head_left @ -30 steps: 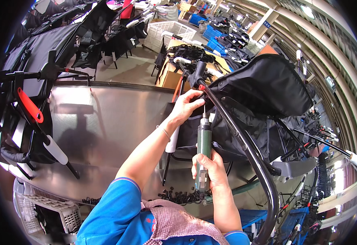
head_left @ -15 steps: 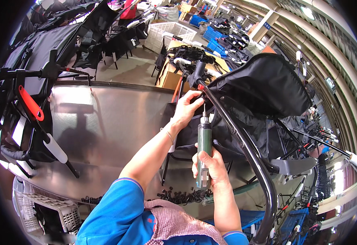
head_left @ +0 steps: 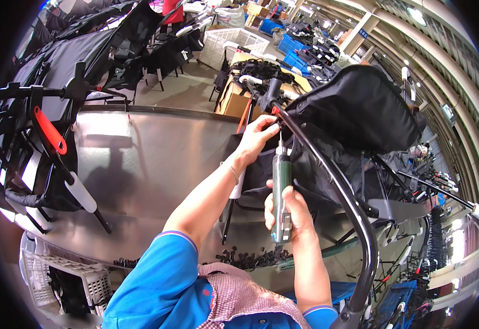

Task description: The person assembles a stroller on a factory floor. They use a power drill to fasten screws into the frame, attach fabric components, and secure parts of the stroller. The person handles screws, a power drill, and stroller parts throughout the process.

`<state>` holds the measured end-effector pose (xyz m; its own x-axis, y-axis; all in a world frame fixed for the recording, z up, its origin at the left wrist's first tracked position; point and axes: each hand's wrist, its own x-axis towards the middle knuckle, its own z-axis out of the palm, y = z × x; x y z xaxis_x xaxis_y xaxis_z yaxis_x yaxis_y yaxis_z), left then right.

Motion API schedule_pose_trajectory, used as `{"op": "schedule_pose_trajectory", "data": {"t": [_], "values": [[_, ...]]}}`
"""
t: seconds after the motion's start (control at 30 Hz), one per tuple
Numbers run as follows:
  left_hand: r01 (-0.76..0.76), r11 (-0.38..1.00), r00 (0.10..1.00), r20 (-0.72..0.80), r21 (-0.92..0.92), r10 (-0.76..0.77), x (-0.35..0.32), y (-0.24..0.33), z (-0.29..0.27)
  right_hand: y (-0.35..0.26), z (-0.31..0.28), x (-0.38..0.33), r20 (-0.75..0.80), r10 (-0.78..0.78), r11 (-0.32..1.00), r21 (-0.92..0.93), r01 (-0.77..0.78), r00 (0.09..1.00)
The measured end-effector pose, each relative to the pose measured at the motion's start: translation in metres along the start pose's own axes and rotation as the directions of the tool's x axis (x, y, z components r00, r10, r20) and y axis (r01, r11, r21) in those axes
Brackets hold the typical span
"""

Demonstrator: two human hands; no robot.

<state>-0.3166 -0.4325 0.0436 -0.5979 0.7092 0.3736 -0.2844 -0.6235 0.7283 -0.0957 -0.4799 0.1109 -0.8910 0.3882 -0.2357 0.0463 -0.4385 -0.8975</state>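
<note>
Leftmost, folded black frames with a red strap (head_left: 50, 130) and a white-capped tube (head_left: 79, 192) lean against the edge of the steel tabletop (head_left: 140, 164). Below them, at the lower left, a white slatted plastic crate (head_left: 39, 274) stands under the tabletop rim — what it holds is too dark to tell. Along the near edge of the tabletop lies a loose scatter of small black parts (head_left: 245, 257).

Further right, the left hand (head_left: 257, 138) reaches up with its grip pinched shut on the spot where the black curved frame tube (head_left: 338, 192) meets a red fitting, fingertips right at the driver's tip. The right hand (head_left: 287, 211) is wrapped tight round the lower body of a green-grey powered screwdriver (head_left: 281, 181), which stands nearly upright, bit pressed against the tube beside the left fingers.

Right of that, a black fabric seat (head_left: 360, 107) hangs from the frame. In the background a white lattice basket (head_left: 234, 46) sits on the floor — contents not clear — and blue crates (head_left: 297, 46) stand behind it.
</note>
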Motion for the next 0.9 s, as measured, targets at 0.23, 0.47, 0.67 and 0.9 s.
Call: {"op": "schedule_pose_trajectory", "data": {"t": [0.23, 0.47, 0.67, 0.9], "values": [[-0.422, 0.616, 0.906, 0.291, 0.665, 0.307, -0.022, 0.023, 0.001, 0.002, -0.011, 0.011, -0.070, -0.115, 0.987, -0.118, 0.107, 0.991], [-0.047, 0.389, 0.830, 0.252, 0.920, -0.497, -0.224, 0.067, -0.151, 0.069, -0.016, -0.028, 0.201, 0.026, 0.999, -0.040, -0.018, 0.979], [0.352, 0.097, 0.745, -0.216, 0.931, -0.631, -0.366, 0.115, -0.215, 0.140, -0.002, -0.053, 0.159, 0.375, 0.927, -0.070, -0.368, 0.913], [0.194, -0.207, 0.846, -0.270, 0.959, -0.460, -0.434, 0.122, -0.235, 0.157, 0.011, -0.057, 0.284, 0.359, 0.933, -0.114, -0.341, 0.889]]}}
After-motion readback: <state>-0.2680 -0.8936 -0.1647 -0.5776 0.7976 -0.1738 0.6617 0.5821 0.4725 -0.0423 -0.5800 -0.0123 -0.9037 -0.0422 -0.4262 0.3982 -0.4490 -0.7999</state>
